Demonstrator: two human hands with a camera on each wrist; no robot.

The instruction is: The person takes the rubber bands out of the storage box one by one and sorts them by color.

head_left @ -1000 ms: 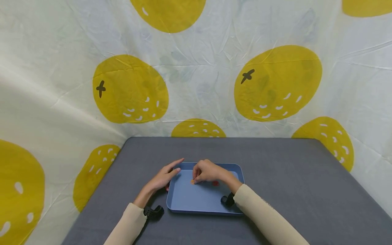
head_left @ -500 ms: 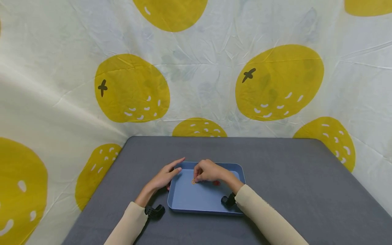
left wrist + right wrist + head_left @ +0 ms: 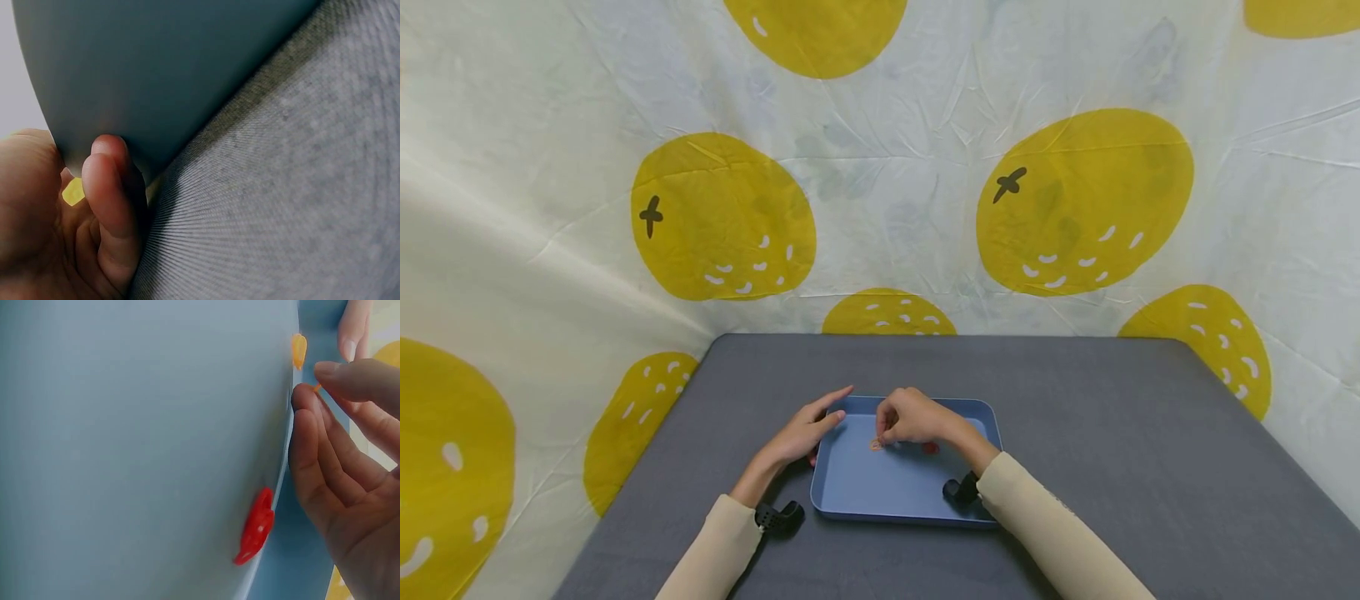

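Observation:
Near the middle of the blue tray [image 3: 880,492], my right hand [image 3: 913,417] pinches a small thin orange piece [image 3: 317,388] between thumb and fingertips. Just beside those fingertips, a small orange-yellow loop-like thing [image 3: 299,351] lies on the tray floor, in the head view an orange spot [image 3: 876,445]. A glossy red twisted thing [image 3: 257,528] lies in the tray under the right hand. My left hand [image 3: 801,433] rests at the tray's left side, index finger and thumb extended, other fingers [image 3: 109,194] touching the outer wall in the left wrist view. What kind the small things are is unclear.
The tray sits on a table [image 3: 1112,467] covered in grey cloth. A white curtain [image 3: 887,217] printed with yellow fruit hangs behind the table and along its sides. Each wrist wears a black band with a camera mount [image 3: 778,520].
The right fingertips have shifted very slightly up and right, showing a little more of the orange thing beside them. The left hand and the tray keep their places; the head view moved slightly.

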